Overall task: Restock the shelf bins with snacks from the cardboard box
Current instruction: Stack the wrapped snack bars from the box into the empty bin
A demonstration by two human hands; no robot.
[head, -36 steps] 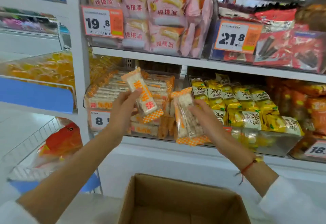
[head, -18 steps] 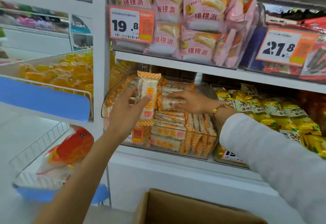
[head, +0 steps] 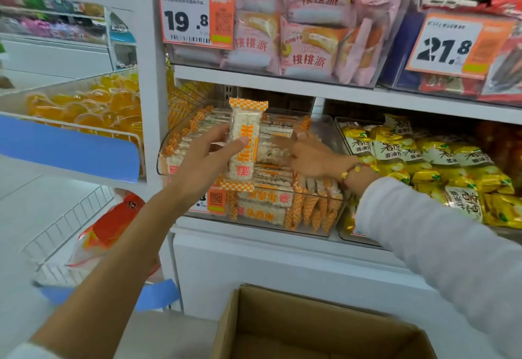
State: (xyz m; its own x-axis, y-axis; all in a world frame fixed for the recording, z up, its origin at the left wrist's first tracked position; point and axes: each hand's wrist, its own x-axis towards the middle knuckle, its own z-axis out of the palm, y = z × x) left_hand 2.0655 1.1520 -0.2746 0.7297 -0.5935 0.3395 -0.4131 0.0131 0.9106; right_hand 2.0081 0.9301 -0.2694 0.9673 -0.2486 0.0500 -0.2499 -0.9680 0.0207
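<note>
left hand (head: 209, 158) holds a rice cracker pack (head: 245, 144) upright by its middle above the clear bin's (head: 324, 226) front edge; right hand (head: 308, 155) presses packs inside, fingers flat. likely light, crinkly, brittle; grip the sides.

Price tags (head: 197, 17): 19.8, 21.8 (head: 457, 43)

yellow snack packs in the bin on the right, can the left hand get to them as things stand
Probably not. The left hand holds a rice cracker pack upright before the clear bin, and the right hand with its sleeve crosses in front of the yellow snack packs.
</note>
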